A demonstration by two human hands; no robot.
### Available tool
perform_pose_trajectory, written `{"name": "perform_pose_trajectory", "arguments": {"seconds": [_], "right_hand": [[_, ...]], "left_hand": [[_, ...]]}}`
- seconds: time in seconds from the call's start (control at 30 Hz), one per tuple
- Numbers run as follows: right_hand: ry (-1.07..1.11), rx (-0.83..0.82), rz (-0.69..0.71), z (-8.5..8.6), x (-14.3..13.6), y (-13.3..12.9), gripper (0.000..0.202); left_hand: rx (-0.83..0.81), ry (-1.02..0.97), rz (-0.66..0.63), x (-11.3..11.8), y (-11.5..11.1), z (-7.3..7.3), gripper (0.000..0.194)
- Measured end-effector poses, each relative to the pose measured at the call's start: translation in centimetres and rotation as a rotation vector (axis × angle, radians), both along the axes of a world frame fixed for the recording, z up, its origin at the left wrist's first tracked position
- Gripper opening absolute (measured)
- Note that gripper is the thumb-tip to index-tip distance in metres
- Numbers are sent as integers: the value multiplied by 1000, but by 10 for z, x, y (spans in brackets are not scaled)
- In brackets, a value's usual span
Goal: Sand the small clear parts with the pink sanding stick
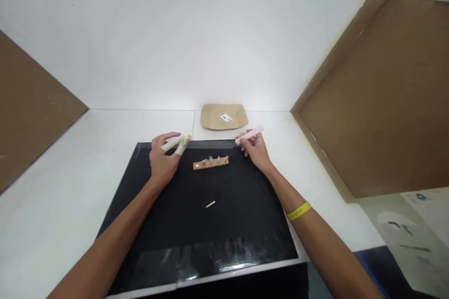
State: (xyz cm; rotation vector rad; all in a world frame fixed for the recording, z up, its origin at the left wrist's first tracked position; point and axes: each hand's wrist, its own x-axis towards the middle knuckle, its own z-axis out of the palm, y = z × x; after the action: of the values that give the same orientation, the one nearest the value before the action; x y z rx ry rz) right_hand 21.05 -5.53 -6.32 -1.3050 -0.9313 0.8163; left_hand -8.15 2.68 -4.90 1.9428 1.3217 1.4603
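Strip (the pale pink one) is in your right hand, thumb and fingers closed on its near end, about at the far right corner of the black mat. Its long axis slants from your fingertips out past the mat's far edge, over the white bench.

Your left hand is by the far left part of the mat, with cream finger covers on the thumb and forefinger. Those two are parted lower down, but I can't tell if the tips pinch anything (tiny detail, sorry).

The relation that matters, I reckon: the brown bar with small bits on it lies between your hands, a little nearer the mat's front edge than your fingertips. It runs left to right, right end slightly farther away. Which hand's closer? Pretty much a tie.

A little white stick sits mid-mat, and a tan tray is beyond the far edge, holding a small labelled case.
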Motion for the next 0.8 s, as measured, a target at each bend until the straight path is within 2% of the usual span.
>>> {"name": "perform_pose_trajectory", "arguments": {"seconds": [0.1, 0.27, 0.5, 0.8], "right_hand": [[70, 24, -14, 3, 1, 14, 55], [201, 37, -15, 2, -2, 22, 55], [283, 8, 5, 2, -6, 13, 54], [300, -16, -8, 3, -10, 9, 56]], "left_hand": [[-6, -56, 44, 2, 19, 0, 27], [-62, -59, 91, 3, 38, -12, 33], [-106, -110, 183, -5, 39, -21, 32], [-147, -123, 143, -9, 33, -20, 36]]}}
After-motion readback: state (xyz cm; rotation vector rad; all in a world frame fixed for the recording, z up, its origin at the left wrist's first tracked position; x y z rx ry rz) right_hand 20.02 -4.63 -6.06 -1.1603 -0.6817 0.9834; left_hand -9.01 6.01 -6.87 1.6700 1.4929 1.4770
